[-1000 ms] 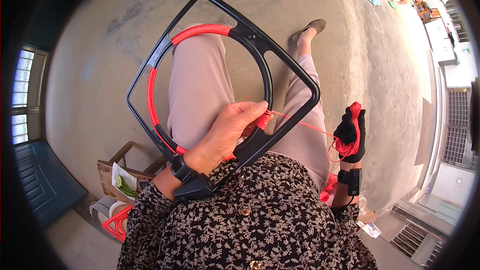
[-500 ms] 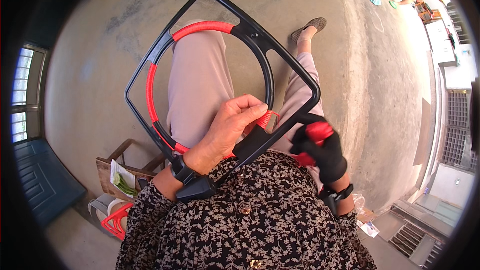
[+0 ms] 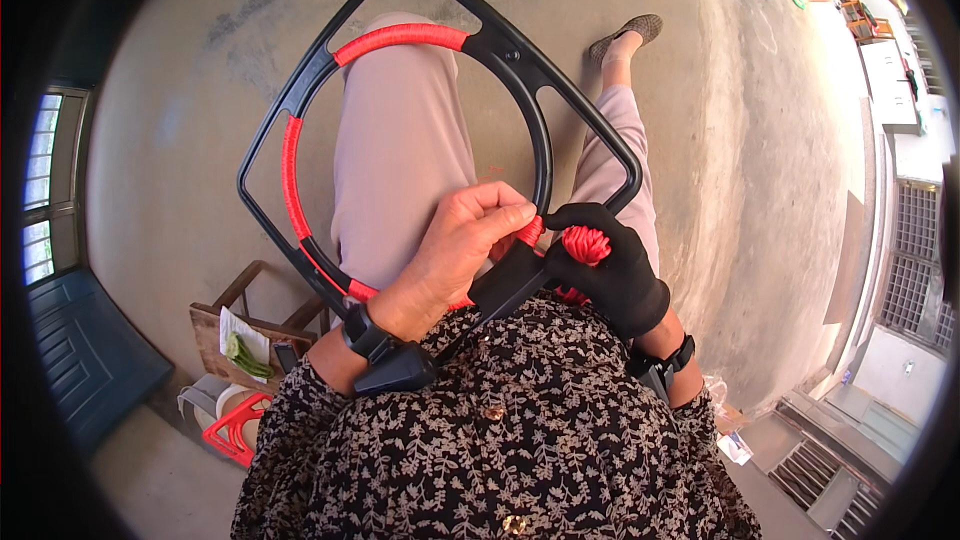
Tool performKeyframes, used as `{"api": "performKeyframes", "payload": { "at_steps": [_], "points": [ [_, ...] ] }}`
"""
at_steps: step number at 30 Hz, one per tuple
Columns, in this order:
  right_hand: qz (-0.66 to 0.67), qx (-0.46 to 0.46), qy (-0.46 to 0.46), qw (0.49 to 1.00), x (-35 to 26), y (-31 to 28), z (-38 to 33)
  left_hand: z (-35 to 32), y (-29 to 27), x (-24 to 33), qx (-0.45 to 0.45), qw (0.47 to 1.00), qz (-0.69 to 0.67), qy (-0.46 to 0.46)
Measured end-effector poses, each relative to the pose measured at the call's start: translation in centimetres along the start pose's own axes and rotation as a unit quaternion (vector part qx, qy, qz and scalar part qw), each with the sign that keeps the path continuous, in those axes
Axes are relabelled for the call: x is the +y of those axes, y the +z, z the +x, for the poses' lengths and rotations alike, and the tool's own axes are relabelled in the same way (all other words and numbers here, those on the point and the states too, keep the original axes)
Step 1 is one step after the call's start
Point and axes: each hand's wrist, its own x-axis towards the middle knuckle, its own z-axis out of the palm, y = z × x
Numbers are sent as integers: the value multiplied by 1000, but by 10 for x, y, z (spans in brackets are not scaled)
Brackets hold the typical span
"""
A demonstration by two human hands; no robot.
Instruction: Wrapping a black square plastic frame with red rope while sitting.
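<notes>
A black frame [image 3: 508,55], rounded-diamond in outline with a ring inside, rests across my lap. Red cord is wound around several stretches of the ring, including a long wrap [image 3: 400,36] at the far side. My left hand [image 3: 440,245] is closed on the ring's near right part, with thumb and index finger pinching at a short red wrap [image 3: 531,231]. Close beside it, my right hand [image 3: 625,280], in a black glove, grips a bundle of red cord [image 3: 586,246]. The right fingertips are close to the ring by the short wrap. My palm hides part of the bundle.
Left of me stands a wooden chair [image 3: 208,330] with green vegetables [image 3: 245,355] on paper. Near it is a red plastic piece [image 3: 235,430]. My leg [image 3: 400,130] shows through the ring. At the far right are a white cabinet [image 3: 888,85] and assorted household things.
My right hand has moved left and up with the cord bundle, from outside the frame to beside my left hand. The frame has shifted slightly away from me; my left hand keeps its pinch.
</notes>
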Motion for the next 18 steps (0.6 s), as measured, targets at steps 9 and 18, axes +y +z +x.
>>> {"api": "performKeyframes", "payload": {
  "at_steps": [9, 18],
  "points": [
    [163, 36, 130, 977, -11, -47, -32, -2, 1, 5, -6, 1000, 1, -8],
    [-47, 185, 168, 967, 38, -69, -43, -4, 3, 4, -6, 999, 2, 45]
  ]
}}
